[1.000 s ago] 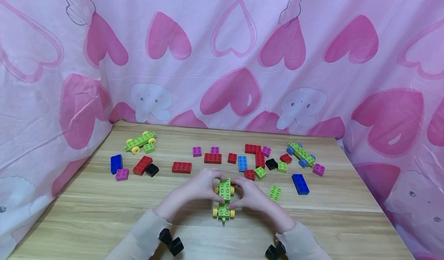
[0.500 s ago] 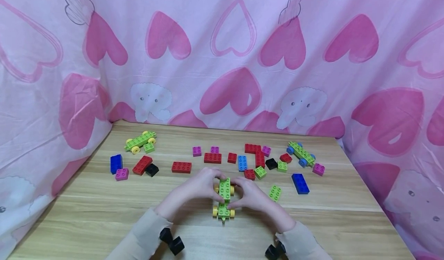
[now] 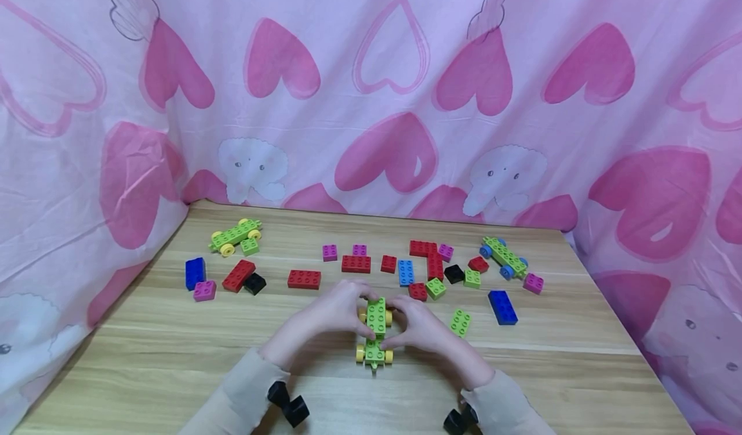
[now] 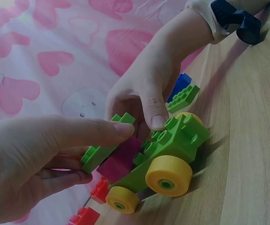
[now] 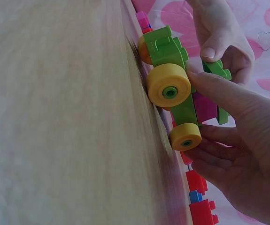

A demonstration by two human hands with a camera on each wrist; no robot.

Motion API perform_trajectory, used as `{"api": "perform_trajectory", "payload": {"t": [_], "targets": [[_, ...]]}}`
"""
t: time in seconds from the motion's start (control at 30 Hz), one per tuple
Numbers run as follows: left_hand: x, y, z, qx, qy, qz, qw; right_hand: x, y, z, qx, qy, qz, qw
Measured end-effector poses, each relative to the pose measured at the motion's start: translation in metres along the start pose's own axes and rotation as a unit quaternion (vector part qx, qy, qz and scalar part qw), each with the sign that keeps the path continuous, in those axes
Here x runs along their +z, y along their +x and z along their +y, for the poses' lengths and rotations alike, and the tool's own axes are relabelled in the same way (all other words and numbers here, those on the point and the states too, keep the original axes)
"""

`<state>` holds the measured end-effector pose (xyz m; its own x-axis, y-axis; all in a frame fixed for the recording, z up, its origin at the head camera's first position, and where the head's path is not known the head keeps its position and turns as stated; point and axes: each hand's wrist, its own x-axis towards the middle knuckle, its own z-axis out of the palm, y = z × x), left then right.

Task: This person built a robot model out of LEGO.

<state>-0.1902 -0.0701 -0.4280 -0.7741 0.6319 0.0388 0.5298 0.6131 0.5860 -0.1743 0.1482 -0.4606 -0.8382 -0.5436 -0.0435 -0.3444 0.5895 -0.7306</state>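
A toy car base (image 3: pixel 373 356), green with yellow wheels, stands on the table in front of the person. A magenta brick (image 4: pixel 119 161) sits on its studs, and a thin green brick (image 4: pixel 97 157) lies on top of the magenta one, seen edge-on in the left wrist view. The left hand (image 3: pixel 346 309) pinches the thin green brick between thumb and fingers. From the other side, the right hand (image 3: pixel 418 324) grips the car base, its thumb against the studded part and its fingers near a wheel (image 5: pixel 185 137).
Several red bricks (image 3: pixel 356 265) lie in a loose row behind the hands. Another green car base (image 3: pixel 236 234) stands back left, and one with blue wheels (image 3: pixel 503 258) back right. A green brick (image 3: pixel 460 323) and a blue brick (image 3: pixel 502 308) lie right of the right hand.
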Motion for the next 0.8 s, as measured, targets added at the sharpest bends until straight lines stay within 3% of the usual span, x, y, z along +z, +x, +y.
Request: {"api": "perform_trajectory", "payload": {"t": [0.5,0.8], "targets": [[0.0006,-0.0053,-0.0050,0.014,-0.015,0.000,0.9998,0.0007,-0.0009,-0.0015,0.012,0.005,-0.006,1.000],[-0.0010,-0.0065,-0.0003,0.029,0.002,0.003,0.9996,0.0014,-0.0003,0.0004,0.004,-0.008,0.000,1.000]]}}
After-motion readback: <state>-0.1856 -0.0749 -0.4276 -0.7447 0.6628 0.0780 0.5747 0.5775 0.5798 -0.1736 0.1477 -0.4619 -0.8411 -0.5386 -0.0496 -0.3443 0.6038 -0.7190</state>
